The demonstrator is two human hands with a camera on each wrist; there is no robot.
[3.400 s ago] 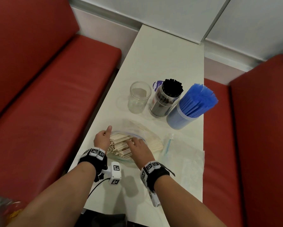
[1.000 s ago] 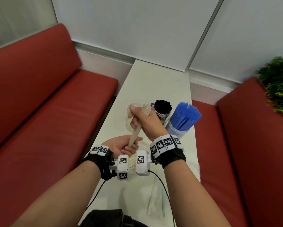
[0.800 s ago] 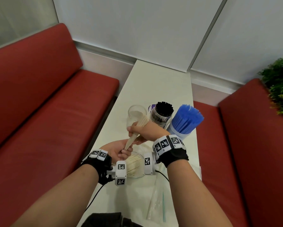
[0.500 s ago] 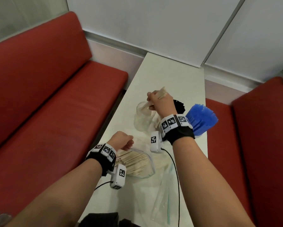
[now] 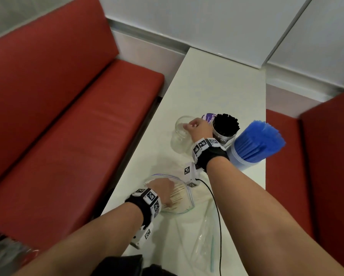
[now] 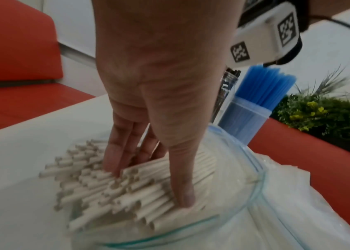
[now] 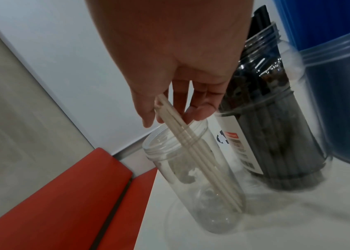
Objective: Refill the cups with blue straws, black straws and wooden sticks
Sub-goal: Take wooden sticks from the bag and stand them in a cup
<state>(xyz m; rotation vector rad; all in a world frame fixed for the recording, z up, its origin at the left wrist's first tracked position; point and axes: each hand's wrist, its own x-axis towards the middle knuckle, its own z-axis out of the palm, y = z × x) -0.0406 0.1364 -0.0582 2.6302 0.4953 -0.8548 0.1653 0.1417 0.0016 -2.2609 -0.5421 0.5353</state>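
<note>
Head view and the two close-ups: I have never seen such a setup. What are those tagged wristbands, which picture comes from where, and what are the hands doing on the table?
No machine here: a person works bare-handed, wearing black wristbands with small white tagged cameras. The wide picture comes from a head camera; each close-up looks along one hand.

On the white table stand a clear plastic jar, a jar of black straws and a tub of blue straws.

The right hand lowers a few thin wooden sticks into the clear jar, pinched in its fingers.

The left hand presses straight fingers on the pile of sticks spilling from an open clear zip bag.
</note>
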